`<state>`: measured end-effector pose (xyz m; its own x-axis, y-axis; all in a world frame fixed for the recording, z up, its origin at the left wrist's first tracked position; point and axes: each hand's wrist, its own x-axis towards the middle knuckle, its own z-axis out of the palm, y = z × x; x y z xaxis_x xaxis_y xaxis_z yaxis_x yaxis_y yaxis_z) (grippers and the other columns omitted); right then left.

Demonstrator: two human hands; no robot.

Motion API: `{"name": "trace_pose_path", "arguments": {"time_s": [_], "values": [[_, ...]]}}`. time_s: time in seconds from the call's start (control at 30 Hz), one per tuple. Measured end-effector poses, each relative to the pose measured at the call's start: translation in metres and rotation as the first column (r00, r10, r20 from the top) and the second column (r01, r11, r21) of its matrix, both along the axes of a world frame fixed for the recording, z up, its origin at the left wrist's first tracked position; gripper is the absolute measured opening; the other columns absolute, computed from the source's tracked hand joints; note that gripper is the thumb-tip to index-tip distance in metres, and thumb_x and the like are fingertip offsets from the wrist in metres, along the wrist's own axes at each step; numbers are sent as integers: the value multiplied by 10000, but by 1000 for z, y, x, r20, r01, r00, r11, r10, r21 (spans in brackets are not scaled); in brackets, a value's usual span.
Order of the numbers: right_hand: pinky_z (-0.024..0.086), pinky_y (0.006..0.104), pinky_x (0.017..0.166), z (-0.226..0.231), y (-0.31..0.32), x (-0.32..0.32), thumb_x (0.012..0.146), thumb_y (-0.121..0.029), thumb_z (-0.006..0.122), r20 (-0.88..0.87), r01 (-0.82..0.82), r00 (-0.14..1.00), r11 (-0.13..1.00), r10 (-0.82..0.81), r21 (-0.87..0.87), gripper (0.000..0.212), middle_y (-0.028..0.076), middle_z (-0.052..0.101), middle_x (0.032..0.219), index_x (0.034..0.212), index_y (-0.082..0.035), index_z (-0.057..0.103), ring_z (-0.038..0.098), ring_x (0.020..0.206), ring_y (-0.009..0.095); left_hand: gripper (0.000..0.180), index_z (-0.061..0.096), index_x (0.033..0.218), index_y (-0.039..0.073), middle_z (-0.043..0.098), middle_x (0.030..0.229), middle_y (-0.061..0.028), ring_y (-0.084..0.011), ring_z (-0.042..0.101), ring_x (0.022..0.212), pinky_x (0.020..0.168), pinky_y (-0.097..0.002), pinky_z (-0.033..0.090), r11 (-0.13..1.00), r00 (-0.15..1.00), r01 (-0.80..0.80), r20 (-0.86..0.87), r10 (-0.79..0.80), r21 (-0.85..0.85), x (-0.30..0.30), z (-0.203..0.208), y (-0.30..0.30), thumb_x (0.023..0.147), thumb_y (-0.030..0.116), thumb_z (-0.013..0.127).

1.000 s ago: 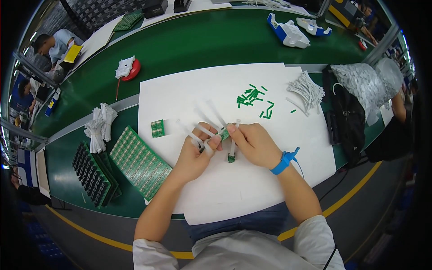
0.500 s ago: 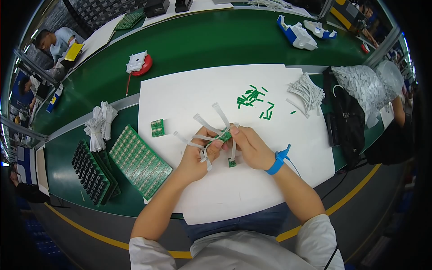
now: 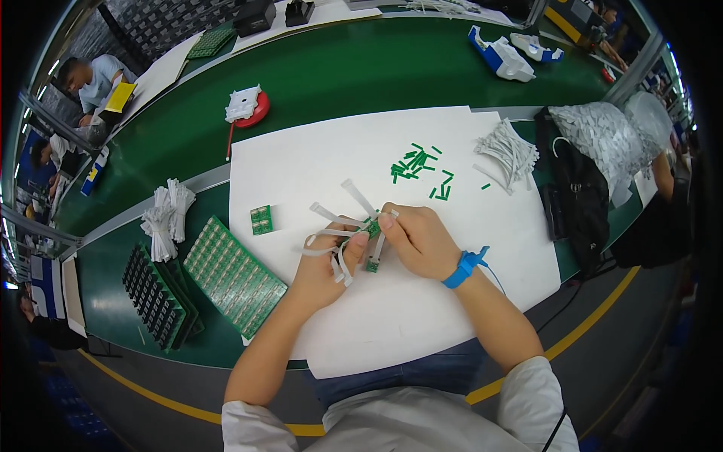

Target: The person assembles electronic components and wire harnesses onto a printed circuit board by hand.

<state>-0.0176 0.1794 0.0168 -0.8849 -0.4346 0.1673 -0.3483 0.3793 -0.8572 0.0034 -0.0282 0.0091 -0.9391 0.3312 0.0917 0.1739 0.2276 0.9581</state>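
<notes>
Over the white sheet [image 3: 422,316], my left hand [image 3: 324,267] pinches a small green circuit board [image 3: 370,228] between thumb and fingers. White flat ribbon cables [image 3: 358,196] fan out from around the board, and some loop between the left fingers. My right hand [image 3: 422,239], with a blue wrist strap [image 3: 467,267], grips the board's right end with thumb and forefinger. A tiny green board [image 3: 373,265] hangs at a cable end below the hands. Fingers hide part of the held board.
Left lie a small board panel [image 3: 261,219], a large green panel [image 3: 233,275], stacked black-topped boards [image 3: 154,297] and cable bundles [image 3: 169,215]. Green strips [image 3: 413,164] and loose white cables [image 3: 508,154] lie beyond. A red round part [image 3: 252,113] with white housing sits on the green belt [image 3: 354,68].
Both hands keep hold of the board, while the ribbon cables and the hanging tiny board have swung left. On the belt, the red part with white housing has shifted right.
</notes>
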Motion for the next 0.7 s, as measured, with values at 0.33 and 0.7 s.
{"name": "trace_pose_path", "arguments": {"time_s": [0.33, 0.7], "values": [[461, 423, 561, 2, -9, 2, 1068, -251, 463, -228, 110, 970, 987, -81, 116, 307, 135, 600, 695, 856, -58, 573, 594, 610, 339, 420, 652, 898, -41, 619, 738, -178, -353, 599, 641, 601, -388, 463, 981, 984, -16, -175, -19, -193, -3, 2, -4, 1075, 307, 496], [462, 329, 635, -4, -10, 6, 1119, -314, 390, 260, 10, 962, 946, 79, -324, 390, 81, 601, 805, 1002, -10, 604, 558, 695, 130, 442, 643, 893, -37, 579, 710, -161, -300, 570, 614, 597, -375, 443, 995, 996, 63, -65, -68, -83, -1, 11, -5, 1086, 324, 477]]}}
